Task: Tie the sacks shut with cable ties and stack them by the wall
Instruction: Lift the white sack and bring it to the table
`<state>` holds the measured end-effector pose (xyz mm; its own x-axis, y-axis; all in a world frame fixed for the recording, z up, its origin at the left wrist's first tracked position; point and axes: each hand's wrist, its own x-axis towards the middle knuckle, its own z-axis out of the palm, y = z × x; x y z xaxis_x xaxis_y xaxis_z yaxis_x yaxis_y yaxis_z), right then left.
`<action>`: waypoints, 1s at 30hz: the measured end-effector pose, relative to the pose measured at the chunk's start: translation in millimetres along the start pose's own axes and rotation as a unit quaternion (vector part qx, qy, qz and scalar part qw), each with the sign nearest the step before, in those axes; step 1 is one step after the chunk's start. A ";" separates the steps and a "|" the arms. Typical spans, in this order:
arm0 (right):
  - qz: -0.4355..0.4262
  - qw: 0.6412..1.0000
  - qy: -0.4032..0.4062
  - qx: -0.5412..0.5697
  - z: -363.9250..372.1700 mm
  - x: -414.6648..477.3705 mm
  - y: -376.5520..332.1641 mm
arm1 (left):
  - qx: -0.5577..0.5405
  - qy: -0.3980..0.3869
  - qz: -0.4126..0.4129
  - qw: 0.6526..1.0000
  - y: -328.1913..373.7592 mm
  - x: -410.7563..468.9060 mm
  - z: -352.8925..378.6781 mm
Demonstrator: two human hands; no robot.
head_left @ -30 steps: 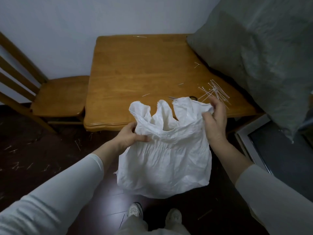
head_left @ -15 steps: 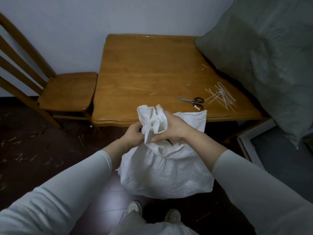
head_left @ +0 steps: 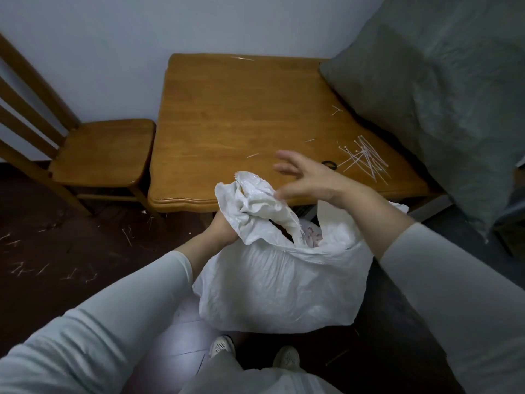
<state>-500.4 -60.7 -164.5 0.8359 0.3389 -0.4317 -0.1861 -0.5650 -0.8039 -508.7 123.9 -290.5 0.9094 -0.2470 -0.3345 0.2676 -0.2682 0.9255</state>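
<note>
White sack (head_left: 278,280) neck gripped by left hand (head_left: 223,230); right hand (head_left: 306,180) spread, half-hiding scissors (head_left: 329,165).

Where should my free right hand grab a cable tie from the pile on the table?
Pinch an end poking out on the left edge of the cable ties, from above. They lie flat and crossed on the table; only those fanned ends are free.

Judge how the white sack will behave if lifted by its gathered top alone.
Probably floppy: the white sack is wrinkled and its mouth sags open beside where the left hand grips it. Likely light: its body hangs slack, not bulging. Contents might spill through that gap.
</note>
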 end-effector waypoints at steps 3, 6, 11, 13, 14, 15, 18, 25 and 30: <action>0.100 0.980 -0.058 -0.161 -7.0 -18.4 10.4 | 0.037 0.030 0.027 0.999 4.4 1.1 -3.5; 0.138 0.971 -0.068 -0.181 11.3 -31.1 15.2 | 0.071 0.047 0.067 0.994 12.2 1.9 -3.8; 0.095 0.902 0.064 -0.416 45.9 -25.1 44.4 | 0.048 0.046 0.080 0.995 16.2 9.5 -1.4; 0.094 0.907 0.154 -0.380 36.2 -15.3 54.7 | 0.019 0.043 0.073 0.996 18.5 8.5 -0.2; 0.085 0.904 0.190 -0.374 30.9 -10.6 58.0 | 0.010 0.046 0.069 0.997 18.6 7.9 -0.5; 0.070 0.900 0.215 -0.374 26.2 -6.8 58.8 | 0.003 0.048 0.065 0.997 16.1 8.3 -0.7; 0.035 0.910 0.224 -0.346 20.7 3.4 53.3 | -0.009 0.011 0.060 0.998 18.3 6.3 2.3; -0.006 0.931 0.189 -0.312 20.7 15.3 22.3 | 0.030 -0.130 0.106 0.985 26.9 8.3 28.9; -0.027 0.958 0.140 -0.248 16.7 17.4 24.4 | -0.291 -0.483 0.189 0.804 9.9 49.8 30.5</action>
<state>-499.0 -56.1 -198.4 0.9561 0.2022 -0.2122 0.0719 -0.8636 -0.4990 -470.4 80.5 -303.4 0.3643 -0.8918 0.2682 0.3900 0.4076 0.8257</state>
